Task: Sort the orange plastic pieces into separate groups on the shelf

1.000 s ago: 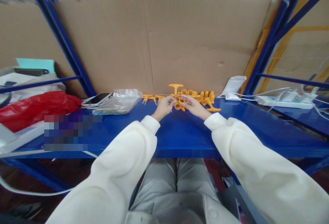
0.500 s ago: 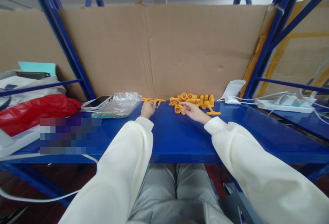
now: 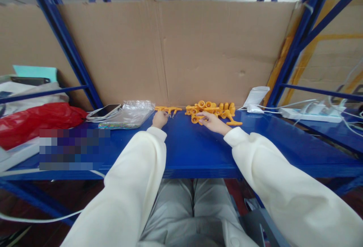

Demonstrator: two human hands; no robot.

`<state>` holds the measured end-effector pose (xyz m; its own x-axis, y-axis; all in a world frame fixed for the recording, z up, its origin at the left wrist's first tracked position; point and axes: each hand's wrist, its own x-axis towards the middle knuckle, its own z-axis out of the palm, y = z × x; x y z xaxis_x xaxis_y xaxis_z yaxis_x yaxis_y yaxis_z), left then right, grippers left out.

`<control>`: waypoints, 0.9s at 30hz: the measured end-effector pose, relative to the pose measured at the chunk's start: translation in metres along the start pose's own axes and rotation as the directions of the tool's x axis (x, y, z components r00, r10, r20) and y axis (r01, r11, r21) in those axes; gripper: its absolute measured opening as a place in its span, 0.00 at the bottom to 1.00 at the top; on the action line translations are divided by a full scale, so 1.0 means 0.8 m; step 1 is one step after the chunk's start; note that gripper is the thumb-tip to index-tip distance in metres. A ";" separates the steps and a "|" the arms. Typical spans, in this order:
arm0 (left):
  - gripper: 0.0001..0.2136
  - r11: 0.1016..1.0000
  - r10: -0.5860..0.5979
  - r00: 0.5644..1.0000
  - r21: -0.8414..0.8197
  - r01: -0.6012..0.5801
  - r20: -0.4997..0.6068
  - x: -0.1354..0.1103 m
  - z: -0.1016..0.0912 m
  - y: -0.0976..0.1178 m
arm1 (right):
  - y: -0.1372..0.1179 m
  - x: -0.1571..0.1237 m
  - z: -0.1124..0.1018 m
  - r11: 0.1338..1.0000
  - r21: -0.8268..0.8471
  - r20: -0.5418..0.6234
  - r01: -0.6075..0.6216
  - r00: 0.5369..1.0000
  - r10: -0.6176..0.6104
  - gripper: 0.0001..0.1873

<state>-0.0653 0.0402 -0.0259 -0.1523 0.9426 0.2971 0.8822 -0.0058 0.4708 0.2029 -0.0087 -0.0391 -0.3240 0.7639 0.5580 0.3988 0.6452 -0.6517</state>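
A heap of several orange plastic T-shaped parts [image 3: 211, 110] lies at the back of the blue shelf [image 3: 198, 148], against the cardboard wall. My right hand [image 3: 211, 121] rests at the heap's front edge, fingers pinched on one small orange part. A short row of orange T-parts [image 3: 169, 109] lies apart to the left. My left hand [image 3: 159, 119] is curled just in front of that row, touching it; what its fingers hold is hidden.
A clear plastic bag [image 3: 129, 115] and a phone [image 3: 103, 111] lie left of the parts. A red bag [image 3: 36, 120] sits far left. A white pouch [image 3: 255, 98], cables and a power strip [image 3: 310, 114] are on the right. Blue rack posts [image 3: 70, 56] flank the shelf.
My left hand moved away from the heap to the left and now sits at the separate row of orange parts. My right hand stayed at the heap.
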 end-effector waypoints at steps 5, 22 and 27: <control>0.15 0.999 -0.015 0.999 -0.033 0.014 -0.033 0.000 0.001 0.006 | 0.000 0.000 -0.001 1.000 0.022 -0.013 -0.012 1.000 0.012 0.12; 0.21 0.976 0.214 0.976 0.020 -0.215 0.036 -0.002 0.018 0.020 | 0.018 0.001 -0.075 0.825 -0.421 -0.395 -0.377 0.895 0.207 0.11; 0.21 0.961 0.275 0.959 0.025 -0.277 0.065 0.002 0.022 0.016 | 0.005 -0.011 -0.094 0.527 -0.584 -0.457 -0.618 0.786 0.416 0.19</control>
<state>-0.0461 0.0474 -0.0338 0.1251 0.9243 0.3607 0.9007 -0.2583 0.3494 0.2720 -0.0138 -0.0078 0.3034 0.8638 0.4022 0.9109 -0.1392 -0.3883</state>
